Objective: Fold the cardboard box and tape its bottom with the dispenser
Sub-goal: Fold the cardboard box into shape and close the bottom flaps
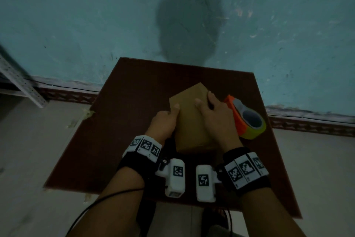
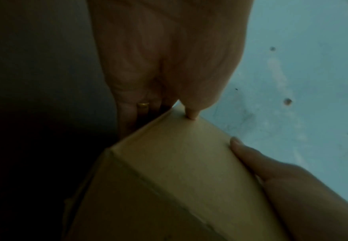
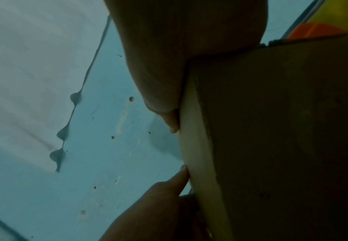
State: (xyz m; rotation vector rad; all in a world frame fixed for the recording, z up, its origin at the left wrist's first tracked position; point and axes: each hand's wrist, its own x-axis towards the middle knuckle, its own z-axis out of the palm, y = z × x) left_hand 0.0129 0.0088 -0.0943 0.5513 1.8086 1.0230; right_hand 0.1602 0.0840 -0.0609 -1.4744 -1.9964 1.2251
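Note:
A brown cardboard box (image 1: pixel 189 117) stands set up in the middle of the dark red table (image 1: pixel 126 102), its top face closed. My left hand (image 1: pixel 166 123) grips its left side, thumb on top and fingers down the side. Over the right edge curls my right hand (image 1: pixel 215 113), thumb on the top face. In the left wrist view the box (image 2: pixel 189 171) fills the lower middle, with my left thumb tip (image 2: pixel 191 114) pressing its top. The right wrist view shows the box (image 3: pixel 271 130) in shadow. The orange tape dispenser (image 1: pixel 247 117) with a yellow roll lies just right of the box.
The table stands against a teal wall (image 1: pixel 96 25), its far edge close to it. A grey perforated metal rack (image 1: pixel 17 81) is at the far left. Pale floor surrounds the table. A black cable (image 1: pixel 96 204) runs along my left forearm.

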